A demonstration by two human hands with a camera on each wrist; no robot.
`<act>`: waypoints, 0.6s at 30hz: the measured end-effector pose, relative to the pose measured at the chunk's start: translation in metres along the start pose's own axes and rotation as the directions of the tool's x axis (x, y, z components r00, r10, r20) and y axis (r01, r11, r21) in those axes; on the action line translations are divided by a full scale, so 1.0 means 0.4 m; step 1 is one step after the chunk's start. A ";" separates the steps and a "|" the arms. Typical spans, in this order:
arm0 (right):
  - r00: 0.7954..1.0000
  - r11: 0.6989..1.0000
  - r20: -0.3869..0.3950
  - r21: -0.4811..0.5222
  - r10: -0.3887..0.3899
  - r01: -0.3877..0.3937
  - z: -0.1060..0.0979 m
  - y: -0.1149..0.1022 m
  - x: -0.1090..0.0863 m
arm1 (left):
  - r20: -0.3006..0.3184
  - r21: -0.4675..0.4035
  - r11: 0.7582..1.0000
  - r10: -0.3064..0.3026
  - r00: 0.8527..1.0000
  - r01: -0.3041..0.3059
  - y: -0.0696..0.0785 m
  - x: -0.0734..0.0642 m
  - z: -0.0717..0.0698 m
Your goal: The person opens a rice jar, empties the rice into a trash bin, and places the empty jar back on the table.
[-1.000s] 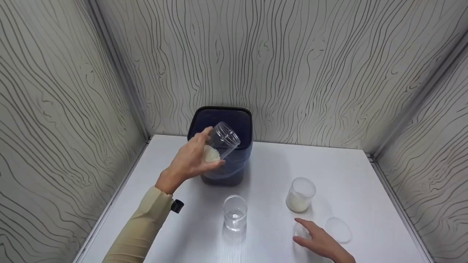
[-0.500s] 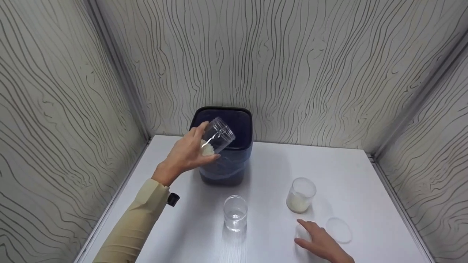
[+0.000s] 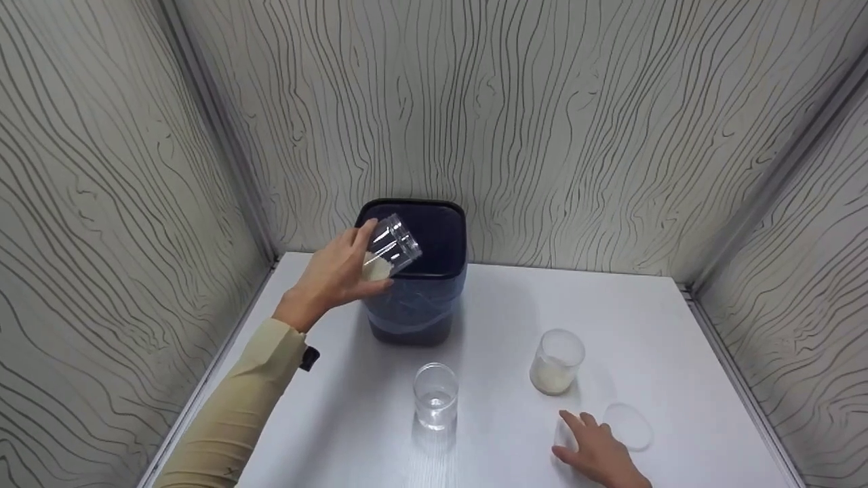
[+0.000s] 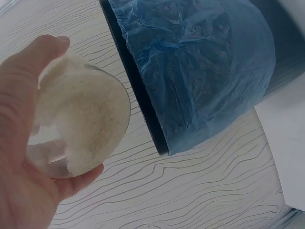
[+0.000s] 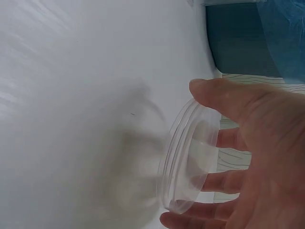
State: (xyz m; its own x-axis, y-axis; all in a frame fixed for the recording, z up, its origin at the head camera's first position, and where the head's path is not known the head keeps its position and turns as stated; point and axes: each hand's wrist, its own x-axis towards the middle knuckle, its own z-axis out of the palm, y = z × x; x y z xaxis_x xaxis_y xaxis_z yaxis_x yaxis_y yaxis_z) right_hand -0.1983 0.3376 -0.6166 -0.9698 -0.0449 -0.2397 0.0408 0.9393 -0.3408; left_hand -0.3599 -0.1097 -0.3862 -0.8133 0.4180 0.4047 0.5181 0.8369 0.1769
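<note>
Left hand (image 3: 333,272) clasps a tilted rice jar (image 3: 391,248), mouth facing the lined bin (image 3: 417,308) beyond that grip; right hand (image 3: 600,453) holds a lid (image 5: 181,152).

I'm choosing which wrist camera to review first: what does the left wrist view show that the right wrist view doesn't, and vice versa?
Only the left wrist view shows the left hand's grip round a clear jar of pale grains, and the black rim of the bin.

Only the right wrist view shows the right hand's grip on a clear lid.

Both share part of the bin, its blue bag, the white tabletop and the line-patterned wall.
</note>
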 end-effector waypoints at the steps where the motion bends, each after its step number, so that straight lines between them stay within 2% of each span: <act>1: 1.000 1.000 0.003 -0.003 0.007 -0.007 -0.001 0.002 0.000 | 0.005 0.001 1.000 0.000 1.000 0.000 -0.001 0.001 -0.001; 9: 0.999 0.999 0.029 -0.014 0.035 -0.034 0.007 0.016 0.003 | 0.066 0.044 0.999 0.009 0.998 -0.012 -0.015 0.015 -0.014; 18: 0.999 0.999 -0.003 -0.032 0.039 -0.039 0.021 0.030 0.006 | 0.091 0.000 1.000 -0.028 0.995 0.028 -0.036 0.034 -0.025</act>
State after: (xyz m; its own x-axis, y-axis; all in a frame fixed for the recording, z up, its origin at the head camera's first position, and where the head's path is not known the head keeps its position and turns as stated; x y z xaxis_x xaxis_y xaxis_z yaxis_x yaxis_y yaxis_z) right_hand -0.1980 0.3460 -0.6288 -0.9682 -0.0077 -0.2502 0.0704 0.9507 -0.3019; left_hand -0.3758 -0.1197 -0.3742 -0.8485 0.4247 0.3158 0.4947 0.8484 0.1882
